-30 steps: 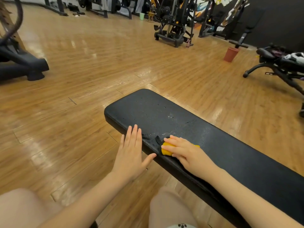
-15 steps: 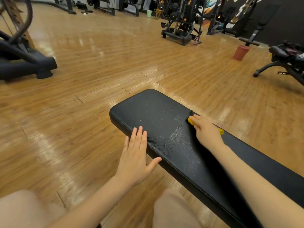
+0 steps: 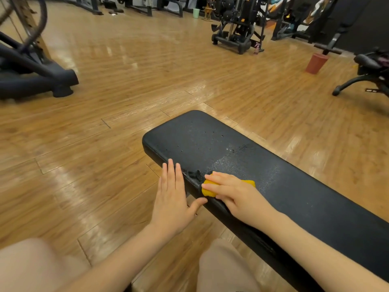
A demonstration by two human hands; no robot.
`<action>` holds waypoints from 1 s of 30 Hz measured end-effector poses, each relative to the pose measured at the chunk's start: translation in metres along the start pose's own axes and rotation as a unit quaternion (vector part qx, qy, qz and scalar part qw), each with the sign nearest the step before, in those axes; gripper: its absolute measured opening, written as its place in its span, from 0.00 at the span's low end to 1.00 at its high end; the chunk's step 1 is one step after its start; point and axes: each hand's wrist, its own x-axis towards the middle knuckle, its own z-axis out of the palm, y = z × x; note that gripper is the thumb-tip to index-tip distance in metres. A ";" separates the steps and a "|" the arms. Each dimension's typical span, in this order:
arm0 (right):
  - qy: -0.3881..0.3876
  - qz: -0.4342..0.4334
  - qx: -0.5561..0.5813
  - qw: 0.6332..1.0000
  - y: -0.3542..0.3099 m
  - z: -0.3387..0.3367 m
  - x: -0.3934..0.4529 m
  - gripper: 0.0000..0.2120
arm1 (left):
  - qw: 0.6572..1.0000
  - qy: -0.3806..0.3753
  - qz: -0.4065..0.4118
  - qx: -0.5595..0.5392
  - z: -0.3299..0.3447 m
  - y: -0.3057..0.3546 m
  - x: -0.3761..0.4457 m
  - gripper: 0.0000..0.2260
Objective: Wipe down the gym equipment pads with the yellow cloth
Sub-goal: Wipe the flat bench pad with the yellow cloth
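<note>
Inspector: Glossy wood-plank floor (image 3: 130, 85) all round you, open on the left and ahead. What sits under your hands?

Operator: My bench pad (image 3: 305, 197).

Inspector: Noted: long, black, pebbled vinyl with a rounded far end, small pits, and a torn patch (image 3: 194, 174) at the near edge. Wet sheen runs across its middle. No readable label or brand on it.

Operator: And the hands?

Inspector: Your right hand (image 3: 237, 197) presses the yellow cloth (image 3: 208, 189) flat against the pad's near edge, fingers nearly straight over the bunched fabric. Your left hand (image 3: 171, 200) is spread, fingers straight, thumb touching the pad's side.

Operator: Obstacles?

Inspector: Dark machine base (image 3: 37, 81) far left, reddish bucket (image 3: 316, 63) and black rack (image 3: 237, 28) well apart beyond.
</note>
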 end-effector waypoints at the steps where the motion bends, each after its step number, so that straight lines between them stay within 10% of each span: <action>1: 0.004 0.003 0.009 1.000 0.004 0.000 0.003 0.19 | 1.000 0.000 -0.006 0.000 -0.001 0.000 0.000 0.46; 14: 0.085 0.356 -0.049 0.929 0.125 -0.041 0.053 0.17 | 0.999 -0.036 -0.022 -0.016 -0.006 -0.003 -0.001 0.46; 30: 0.021 -0.044 -0.093 0.995 -0.004 0.005 0.022 0.19 | 0.999 -0.038 -0.008 -0.013 -0.010 -0.005 0.000 0.47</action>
